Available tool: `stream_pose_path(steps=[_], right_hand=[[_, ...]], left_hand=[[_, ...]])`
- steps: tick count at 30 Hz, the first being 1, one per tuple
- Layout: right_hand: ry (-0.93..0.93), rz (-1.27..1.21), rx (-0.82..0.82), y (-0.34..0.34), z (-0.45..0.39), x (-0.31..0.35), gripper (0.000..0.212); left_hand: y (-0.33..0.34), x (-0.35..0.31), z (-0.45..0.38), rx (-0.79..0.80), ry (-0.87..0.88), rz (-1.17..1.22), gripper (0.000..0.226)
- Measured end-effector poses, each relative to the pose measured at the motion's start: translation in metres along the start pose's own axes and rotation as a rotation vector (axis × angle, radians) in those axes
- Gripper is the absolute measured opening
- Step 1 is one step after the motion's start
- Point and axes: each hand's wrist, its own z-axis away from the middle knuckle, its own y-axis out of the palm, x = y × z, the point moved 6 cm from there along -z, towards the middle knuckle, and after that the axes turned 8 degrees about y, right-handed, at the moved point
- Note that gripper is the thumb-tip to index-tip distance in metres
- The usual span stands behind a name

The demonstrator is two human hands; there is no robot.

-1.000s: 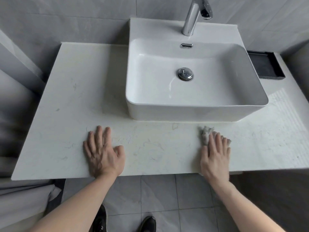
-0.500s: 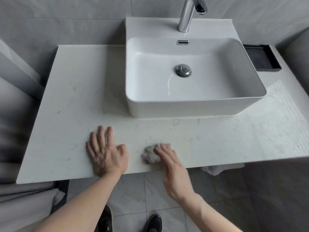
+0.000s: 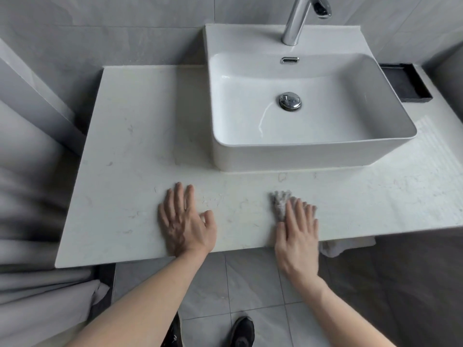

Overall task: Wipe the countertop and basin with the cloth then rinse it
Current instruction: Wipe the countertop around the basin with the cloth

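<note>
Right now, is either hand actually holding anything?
No grip: the right hand presses the cloth flat under straight fingers; the left hand rests bare.

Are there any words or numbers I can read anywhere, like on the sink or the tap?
None. The basin, tap, countertop, black tray and cloth under the right hand show no writing, label or number.

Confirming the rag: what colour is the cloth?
Light grey cloth, under the right hand; head view.
</note>
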Motion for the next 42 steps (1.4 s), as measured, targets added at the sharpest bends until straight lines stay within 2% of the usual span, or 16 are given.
stream_pose_path(steps=[5,9,10,12,14,17,19,21,24,27,36,39,42], right_hand=[[-0.217,-0.028,0.060,0.052,0.061,0.086,0.062],[-0.334,-0.075,0.128,0.061,0.079,0.110,0.077],[-0.328,-0.107,0.131,0.057,0.077,0.107,0.080],[-0.269,-0.168,0.109,0.042,0.067,0.092,0.083],[-0.157,-0.212,0.063,0.023,0.048,0.065,0.072],[0.029,-0.202,0.001,-0.005,0.007,0.019,0.050],[0.104,-0.084,0.028,-0.012,-0.016,-0.001,0.053],[0.138,0.029,0.055,-0.009,-0.023,-0.004,0.058],[0.156,0.077,0.035,0.009,-0.010,0.021,0.061],[0.094,0.076,0.018,0.035,0.017,0.071,0.062],[-0.318,0.018,0.164,0.118,0.117,0.237,0.068],[-0.393,-0.067,0.203,0.129,0.126,0.258,0.085],[-0.364,-0.179,0.216,0.119,0.113,0.240,0.090]], left_hand=[[-0.008,0.010,-0.001,-0.053,0.074,0.293,0.066],[-0.019,0.037,-0.006,-0.021,0.048,0.787,0.058],[-0.028,0.050,-0.009,-0.023,0.062,0.825,0.056],[-0.052,0.089,-0.019,-0.067,0.113,0.715,0.054],[-0.074,0.137,-0.034,-0.125,0.114,0.564,0.054],[-0.092,0.208,-0.053,-0.158,-0.043,0.457,0.061],[-0.095,0.247,-0.059,-0.101,-0.211,0.443,0.067],[-0.085,0.272,-0.061,0.020,-0.326,0.497,0.073],[-0.062,0.278,-0.057,0.165,-0.383,0.657,0.069],[-0.054,0.275,-0.053,0.109,-0.434,0.684,0.046],[-0.064,0.271,-0.052,0.055,-0.437,0.672,0.044],[-0.065,0.270,-0.052,0.053,-0.436,0.690,0.044],[-0.067,0.268,-0.052,0.059,-0.409,0.700,0.043]])
